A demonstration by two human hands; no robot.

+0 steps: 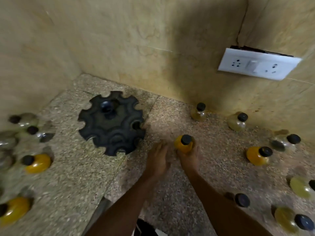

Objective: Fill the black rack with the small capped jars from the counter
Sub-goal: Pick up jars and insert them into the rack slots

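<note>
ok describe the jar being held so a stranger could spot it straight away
Start at the black rack on the speckled counter. Just right of it, the right hand grips an orange jar with a black cap. It is the only jar in a hand; the rest stand alone.

The rack (111,122) stands on the bench (71,167) near the corner where two walls meet, with capped jars spread to either side of it. A cluster of jars (32,130) sits to its left; others line the back wall (153,48) to its right, below a socket plate (257,63). Just right of the rack, the right hand (188,155) grips one jar (184,143), the left hand (157,159) beside it.
</note>
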